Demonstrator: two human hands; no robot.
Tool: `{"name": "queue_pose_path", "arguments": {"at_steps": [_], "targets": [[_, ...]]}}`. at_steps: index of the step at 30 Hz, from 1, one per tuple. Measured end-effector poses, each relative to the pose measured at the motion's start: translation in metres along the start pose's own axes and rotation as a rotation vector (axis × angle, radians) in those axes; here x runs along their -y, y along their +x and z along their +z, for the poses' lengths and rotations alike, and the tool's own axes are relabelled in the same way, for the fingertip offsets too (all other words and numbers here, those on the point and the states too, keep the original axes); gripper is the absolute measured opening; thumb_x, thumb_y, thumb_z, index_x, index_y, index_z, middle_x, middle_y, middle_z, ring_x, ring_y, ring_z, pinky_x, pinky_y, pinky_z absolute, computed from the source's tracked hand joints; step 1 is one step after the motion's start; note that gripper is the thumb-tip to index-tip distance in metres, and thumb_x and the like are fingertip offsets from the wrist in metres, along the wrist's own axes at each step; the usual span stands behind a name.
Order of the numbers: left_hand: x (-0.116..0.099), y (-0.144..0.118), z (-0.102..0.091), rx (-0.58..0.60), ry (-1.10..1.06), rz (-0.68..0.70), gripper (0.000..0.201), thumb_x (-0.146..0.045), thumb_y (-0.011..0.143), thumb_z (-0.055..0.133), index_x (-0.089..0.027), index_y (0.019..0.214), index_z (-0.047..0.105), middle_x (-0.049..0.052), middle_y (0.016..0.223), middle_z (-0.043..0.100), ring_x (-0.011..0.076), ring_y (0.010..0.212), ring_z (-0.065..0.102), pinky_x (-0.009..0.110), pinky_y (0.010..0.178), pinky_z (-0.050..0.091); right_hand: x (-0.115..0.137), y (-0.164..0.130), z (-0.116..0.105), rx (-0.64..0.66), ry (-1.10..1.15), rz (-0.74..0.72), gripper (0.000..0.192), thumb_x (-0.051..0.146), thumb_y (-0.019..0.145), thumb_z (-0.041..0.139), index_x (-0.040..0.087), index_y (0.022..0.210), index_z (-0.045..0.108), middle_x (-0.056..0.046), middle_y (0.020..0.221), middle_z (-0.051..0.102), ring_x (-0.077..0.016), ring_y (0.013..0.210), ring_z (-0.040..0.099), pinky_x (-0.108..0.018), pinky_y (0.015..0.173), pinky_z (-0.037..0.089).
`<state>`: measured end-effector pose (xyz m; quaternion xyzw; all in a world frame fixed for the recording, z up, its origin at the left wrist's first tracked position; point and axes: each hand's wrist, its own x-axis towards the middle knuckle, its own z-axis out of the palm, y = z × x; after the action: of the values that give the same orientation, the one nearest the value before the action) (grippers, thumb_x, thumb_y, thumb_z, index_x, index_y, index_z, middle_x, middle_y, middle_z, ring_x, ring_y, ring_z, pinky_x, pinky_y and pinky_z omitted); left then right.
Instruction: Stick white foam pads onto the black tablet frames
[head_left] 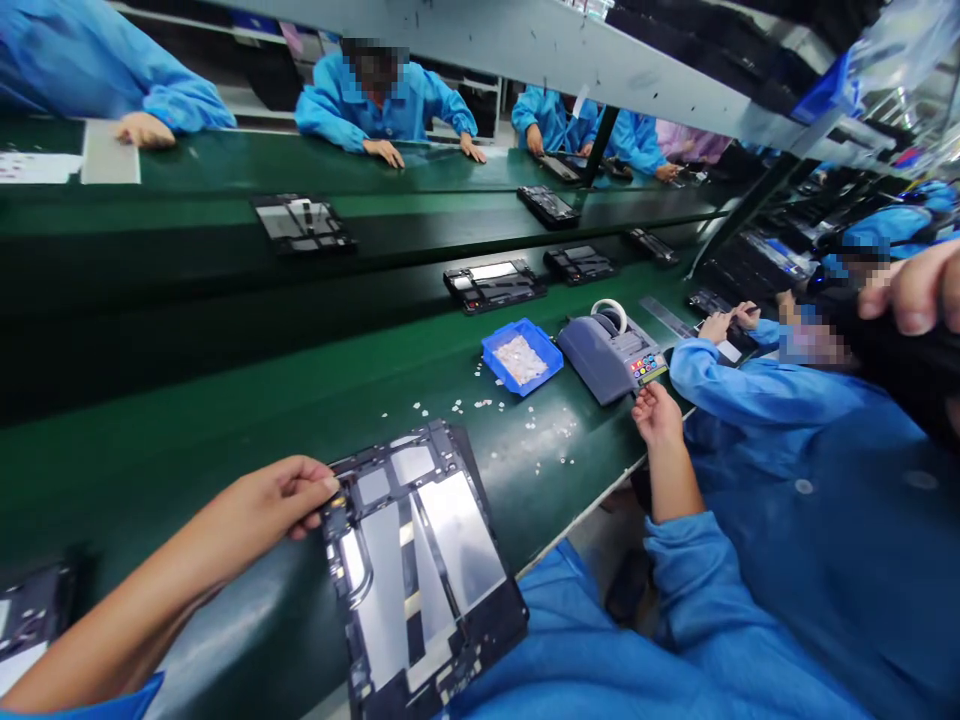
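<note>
My left hand point(289, 495) pinches the upper left corner of an opened tablet point(420, 570), its thumb on top. The tablet is tilted at the table edge by my lap, its inside with silver battery panels facing up. My right hand point(658, 415) is closed at the front of a grey tape dispenser point(600, 360), just below its coloured buttons. Whatever its fingertips hold is too small to make out. A white tape roll point(609, 316) sits on top of the dispenser. Beside it, a blue tray point(523, 357) holds many small pale pieces.
Small white scraps point(457, 407) lie scattered on the green table point(247, 400). More opened tablets point(495, 285) lie along the line, another point(34, 610) at the left edge. Co-workers in blue sit opposite, and one point(780, 400) sits close on my right. A metal beam point(525, 60) crosses overhead.
</note>
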<state>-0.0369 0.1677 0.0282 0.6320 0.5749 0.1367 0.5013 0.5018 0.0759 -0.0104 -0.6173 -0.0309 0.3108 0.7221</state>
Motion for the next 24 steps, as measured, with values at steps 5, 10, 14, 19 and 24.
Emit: {"name": "queue_pose_path", "arguments": {"at_steps": [5, 10, 14, 19, 24], "targets": [[-0.006, -0.023, 0.002, -0.279, 0.151, 0.018, 0.037, -0.067, 0.072, 0.064, -0.031, 0.083, 0.066, 0.001, 0.071, 0.07, 0.0278, 0.066, 0.064, 0.038, 0.059, 0.05, -0.004, -0.032, 0.0, 0.023, 0.035, 0.01, 0.037, 0.031, 0.077, 0.081, 0.02, 0.075, 0.046, 0.01, 0.056, 0.051, -0.0027, 0.043, 0.044, -0.011, 0.037, 0.031], [-0.053, -0.064, 0.045, -0.423, -0.027, 0.179, 0.027, -0.051, 0.079, 0.065, -0.027, 0.092, 0.067, 0.004, 0.079, 0.07, 0.0247, 0.07, 0.065, 0.037, 0.064, 0.052, -0.032, -0.132, 0.032, 0.342, 0.005, 0.085, 0.034, 0.036, 0.069, 0.088, 0.018, 0.084, 0.063, 0.002, 0.069, 0.066, -0.0075, 0.052, 0.056, -0.015, 0.042, 0.042], [-0.084, -0.069, 0.094, -0.154, -0.478, 0.164, 0.034, -0.039, 0.075, 0.074, -0.022, 0.104, 0.068, 0.004, 0.086, 0.07, 0.0175, 0.065, 0.063, 0.03, 0.06, 0.051, -0.053, -0.216, 0.087, 0.786, -0.139, 0.158, 0.029, 0.043, 0.076, 0.083, 0.018, 0.081, 0.069, -0.001, 0.069, 0.07, -0.0097, 0.05, 0.056, -0.019, 0.044, 0.044], [-0.073, -0.065, 0.112, -0.214, -0.825, 0.196, 0.028, -0.044, 0.082, 0.074, -0.022, 0.092, 0.061, 0.001, 0.078, 0.064, 0.0157, 0.065, 0.061, 0.029, 0.063, 0.051, -0.073, -0.265, 0.13, 1.075, -0.323, 0.133, 0.028, 0.045, 0.083, 0.075, 0.018, 0.085, 0.073, 0.0, 0.061, 0.066, -0.0111, 0.049, 0.055, -0.021, 0.047, 0.043], [-0.045, -0.088, 0.082, -0.555, -0.59, 0.223, 0.016, -0.035, 0.084, 0.07, -0.021, 0.081, 0.064, 0.003, 0.084, 0.069, 0.0183, 0.082, 0.064, 0.03, 0.079, 0.052, -0.08, -0.253, 0.14, 1.209, -0.601, -0.216, 0.023, 0.037, 0.093, 0.062, 0.019, 0.08, 0.07, -0.001, 0.07, 0.069, -0.0157, 0.062, 0.062, -0.025, 0.056, 0.046]]}}
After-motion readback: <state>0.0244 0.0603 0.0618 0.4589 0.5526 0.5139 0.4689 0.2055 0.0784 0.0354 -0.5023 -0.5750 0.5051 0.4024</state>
